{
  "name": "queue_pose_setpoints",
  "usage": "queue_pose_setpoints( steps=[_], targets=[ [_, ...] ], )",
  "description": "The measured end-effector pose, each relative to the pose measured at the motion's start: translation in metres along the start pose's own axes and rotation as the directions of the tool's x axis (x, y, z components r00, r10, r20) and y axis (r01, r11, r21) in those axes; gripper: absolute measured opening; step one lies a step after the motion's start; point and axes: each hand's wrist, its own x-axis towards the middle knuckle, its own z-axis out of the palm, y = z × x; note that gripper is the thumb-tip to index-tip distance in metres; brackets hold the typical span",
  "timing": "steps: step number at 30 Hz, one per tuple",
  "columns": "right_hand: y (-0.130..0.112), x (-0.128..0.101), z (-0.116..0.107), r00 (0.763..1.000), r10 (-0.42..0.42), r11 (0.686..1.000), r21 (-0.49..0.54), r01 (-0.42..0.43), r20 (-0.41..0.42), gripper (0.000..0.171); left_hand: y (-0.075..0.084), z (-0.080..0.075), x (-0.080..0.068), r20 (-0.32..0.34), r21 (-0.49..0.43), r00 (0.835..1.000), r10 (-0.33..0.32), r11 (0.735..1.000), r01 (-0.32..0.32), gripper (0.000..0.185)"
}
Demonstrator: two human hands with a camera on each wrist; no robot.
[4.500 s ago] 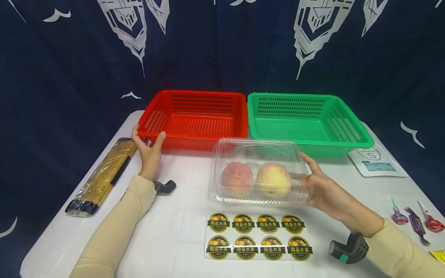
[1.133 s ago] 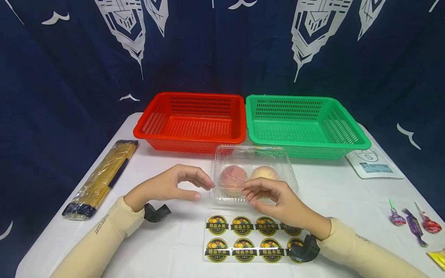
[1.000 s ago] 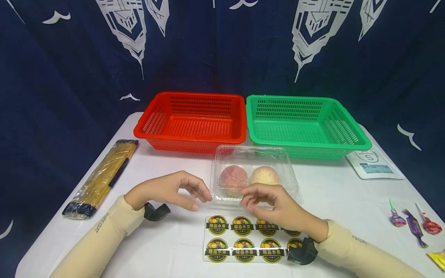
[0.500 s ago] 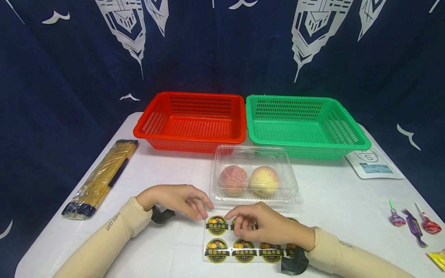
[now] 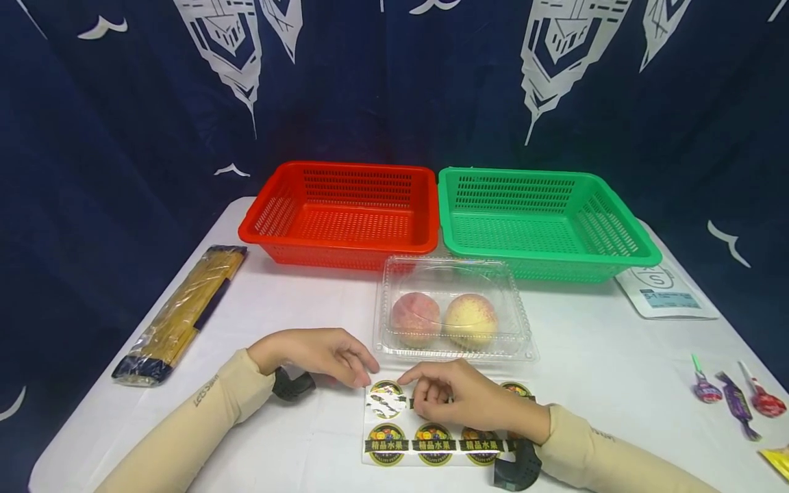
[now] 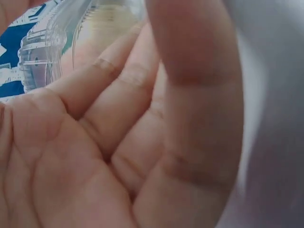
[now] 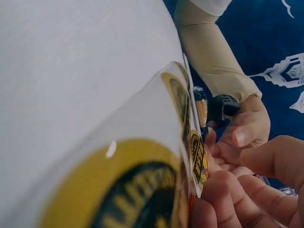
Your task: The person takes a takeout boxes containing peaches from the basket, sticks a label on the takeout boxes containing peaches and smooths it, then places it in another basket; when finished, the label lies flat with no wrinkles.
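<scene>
My left hand is at the upper left corner of a sheet of round fruit stickers, seeming to pinch that corner; the exact contact is hidden. The sheet bends upward in the right wrist view, and its top-left sticker shines with glare. Over the upper row lies my right hand, its index finger extended toward that sticker and the others curled. Behind both hands stands a closed clear plastic box with two peaches. The left wrist view is mostly filled by the left palm and fingers.
A red basket and a green basket stand at the back. On the left lies a wrapped yellow-brown pack. To the right are a white pouch, two lollipops and a purple wrapped candy.
My left hand has left the red basket, and my right hand has let go of the box, now on the table. Both hands have moved down to the sticker sheet, whose top-left corner now catches light.
</scene>
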Motion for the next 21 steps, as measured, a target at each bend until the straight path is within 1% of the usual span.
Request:
queue_pose_setpoints(
  steps=[5,9,11,16,19,21],
  targets=[
    [0.008,-0.001,0.003,0.999,-0.036,0.999,-0.016,0.035,-0.021,0.037,0.000,0.006,0.003,0.022,-0.069,0.998,-0.053,0.996,0.054,0.039],
    [0.013,-0.001,0.007,0.996,-0.070,0.996,-0.066,0.066,-0.055,0.042,0.002,0.010,0.005,0.035,-0.090,0.996,-0.082,0.992,0.084,0.038],
    [0.015,0.000,0.009,0.994,-0.075,0.994,-0.083,0.069,-0.074,0.045,0.003,0.011,0.006,0.038,-0.094,0.995,-0.092,0.991,0.095,0.036],
    [0.016,0.002,0.012,0.993,-0.044,0.992,-0.118,0.031,-0.108,0.046,0.002,0.015,0.008,0.058,-0.094,0.993,-0.104,0.990,0.110,0.032],
    [0.015,0.003,0.014,0.993,-0.026,0.989,-0.145,0.008,-0.116,0.042,0.001,0.016,0.009,0.073,-0.126,0.992,-0.103,0.986,0.112,0.032],
    [0.015,0.004,0.015,0.992,-0.028,0.987,-0.164,0.008,-0.122,0.040,0.000,0.017,0.010,0.078,-0.160,0.992,-0.104,0.980,0.115,0.033]
  ],
)
